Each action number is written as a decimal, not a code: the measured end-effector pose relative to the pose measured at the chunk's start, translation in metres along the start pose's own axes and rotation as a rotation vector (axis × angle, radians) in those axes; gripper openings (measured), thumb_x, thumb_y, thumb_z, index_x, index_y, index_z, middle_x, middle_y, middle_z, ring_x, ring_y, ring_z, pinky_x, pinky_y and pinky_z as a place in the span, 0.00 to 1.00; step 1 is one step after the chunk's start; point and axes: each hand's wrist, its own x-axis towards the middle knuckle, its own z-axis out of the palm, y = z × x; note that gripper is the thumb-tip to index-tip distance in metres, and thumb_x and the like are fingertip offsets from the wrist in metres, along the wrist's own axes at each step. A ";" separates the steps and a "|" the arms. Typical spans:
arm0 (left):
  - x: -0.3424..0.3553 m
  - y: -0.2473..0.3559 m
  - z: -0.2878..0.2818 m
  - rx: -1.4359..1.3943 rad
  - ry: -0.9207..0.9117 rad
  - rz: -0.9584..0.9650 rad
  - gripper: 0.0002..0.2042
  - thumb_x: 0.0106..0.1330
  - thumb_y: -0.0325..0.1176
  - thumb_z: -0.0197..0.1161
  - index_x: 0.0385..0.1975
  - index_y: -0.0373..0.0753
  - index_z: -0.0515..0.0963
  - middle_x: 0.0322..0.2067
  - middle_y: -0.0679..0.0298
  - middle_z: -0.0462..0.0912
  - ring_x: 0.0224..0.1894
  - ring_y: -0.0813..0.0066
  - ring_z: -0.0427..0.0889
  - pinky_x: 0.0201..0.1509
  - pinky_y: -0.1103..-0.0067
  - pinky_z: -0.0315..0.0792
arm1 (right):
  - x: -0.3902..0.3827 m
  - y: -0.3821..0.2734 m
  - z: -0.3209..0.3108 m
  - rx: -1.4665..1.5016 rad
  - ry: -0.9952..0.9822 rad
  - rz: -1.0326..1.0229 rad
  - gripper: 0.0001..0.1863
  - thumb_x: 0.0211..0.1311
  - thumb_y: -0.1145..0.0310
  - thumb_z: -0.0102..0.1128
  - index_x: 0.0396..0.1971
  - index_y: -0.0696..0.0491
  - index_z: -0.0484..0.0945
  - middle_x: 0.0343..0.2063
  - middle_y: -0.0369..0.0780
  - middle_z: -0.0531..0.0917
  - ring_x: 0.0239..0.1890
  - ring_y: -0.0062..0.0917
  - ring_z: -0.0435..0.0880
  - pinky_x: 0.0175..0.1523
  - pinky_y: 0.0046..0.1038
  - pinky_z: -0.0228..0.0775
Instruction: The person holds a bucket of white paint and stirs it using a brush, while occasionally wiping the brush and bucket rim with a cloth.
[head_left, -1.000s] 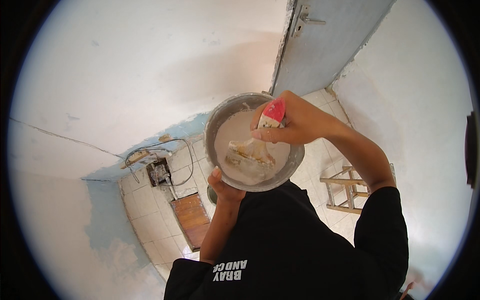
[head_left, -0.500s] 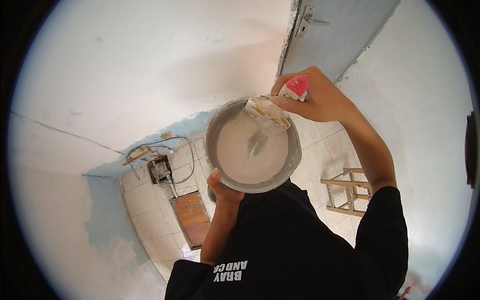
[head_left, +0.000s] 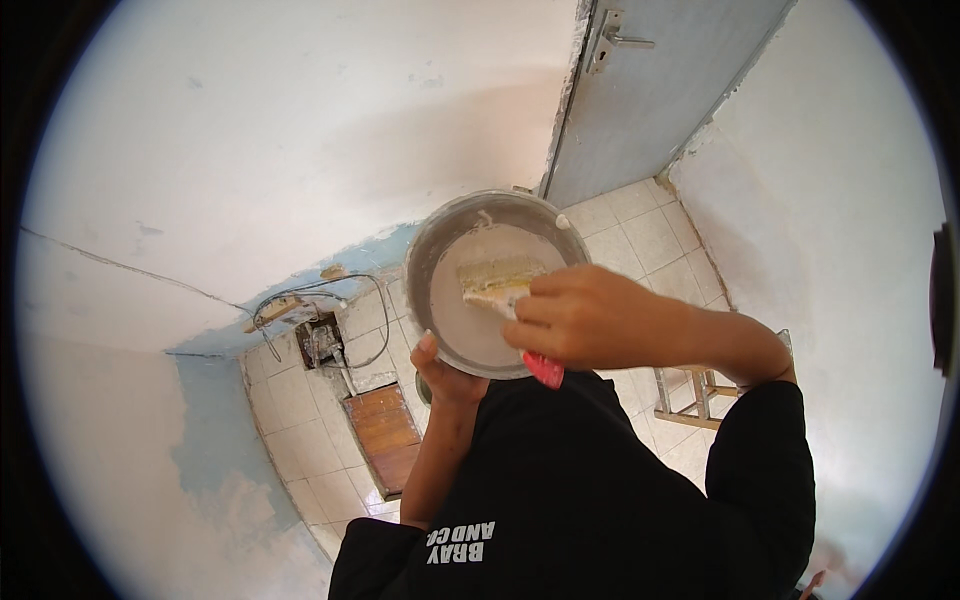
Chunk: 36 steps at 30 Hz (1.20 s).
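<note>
My left hand (head_left: 448, 378) grips the near left side of a round grey bucket (head_left: 418, 245), its thumb on the rim and the other fingers hidden beneath. Pale, pinkish-white paint (head_left: 455, 262) fills the lower part of the bucket. My right hand (head_left: 572, 318) is closed round the handle of a wide paintbrush (head_left: 490, 285) with a red handle end. The brush head lies over the paint, inside the rim, its bristles coated yellowish and white. The red end sticks out below my right hand, toward my body.
A grey door (head_left: 670, 90) with a metal handle stands ahead to the right. On the tiled floor are a wooden stool (head_left: 690, 400) at right and a brown wooden board (head_left: 383, 430) at left. Loose cable (head_left: 385, 335) curls near the blue-patched wall (head_left: 225, 420).
My right hand has come down from the bucket's far right rim to its near right side. The brush has swung from the rim to the paint's middle. My left hand keeps its hold.
</note>
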 end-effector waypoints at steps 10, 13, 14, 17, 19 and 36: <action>-0.004 -0.002 -0.007 0.035 0.076 -0.006 0.40 0.49 0.58 0.55 0.60 0.36 0.61 0.54 0.55 0.70 0.55 0.62 0.72 0.54 0.71 0.70 | -0.006 -0.009 -0.007 0.207 -0.187 -0.034 0.08 0.47 0.70 0.62 0.27 0.54 0.74 0.24 0.37 0.77 0.31 0.30 0.80 0.38 0.29 0.74; -0.007 -0.002 -0.012 0.103 0.098 0.037 0.40 0.50 0.58 0.54 0.60 0.35 0.61 0.54 0.55 0.70 0.55 0.62 0.72 0.54 0.72 0.70 | -0.008 0.011 -0.023 0.397 0.021 0.195 0.10 0.54 0.66 0.64 0.35 0.51 0.79 0.26 0.36 0.79 0.28 0.32 0.79 0.33 0.31 0.72; -0.006 -0.002 -0.011 0.128 0.095 0.061 0.41 0.50 0.58 0.54 0.60 0.35 0.61 0.54 0.55 0.70 0.55 0.62 0.72 0.54 0.72 0.70 | -0.007 0.013 -0.025 0.394 0.021 0.194 0.10 0.54 0.66 0.64 0.35 0.51 0.79 0.26 0.36 0.79 0.28 0.32 0.79 0.33 0.31 0.72; -0.003 -0.003 -0.006 -0.018 0.035 0.057 0.41 0.51 0.59 0.52 0.60 0.34 0.61 0.55 0.55 0.69 0.55 0.62 0.72 0.55 0.73 0.70 | -0.004 0.017 -0.028 0.238 0.078 0.232 0.10 0.52 0.68 0.64 0.36 0.50 0.79 0.26 0.36 0.78 0.30 0.31 0.79 0.34 0.31 0.72; -0.003 -0.003 -0.006 -0.009 0.028 0.057 0.40 0.51 0.59 0.52 0.60 0.34 0.61 0.55 0.55 0.69 0.55 0.63 0.72 0.55 0.73 0.70 | 0.000 0.021 -0.021 0.094 0.074 0.207 0.12 0.50 0.69 0.63 0.37 0.50 0.78 0.28 0.36 0.78 0.32 0.30 0.79 0.34 0.31 0.73; 0.001 0.005 -0.001 0.035 0.078 0.071 0.42 0.50 0.60 0.53 0.61 0.36 0.59 0.58 0.54 0.66 0.58 0.60 0.69 0.58 0.67 0.68 | -0.011 0.000 -0.020 0.302 -0.152 -0.012 0.12 0.48 0.70 0.64 0.35 0.50 0.77 0.28 0.35 0.78 0.33 0.26 0.79 0.34 0.28 0.74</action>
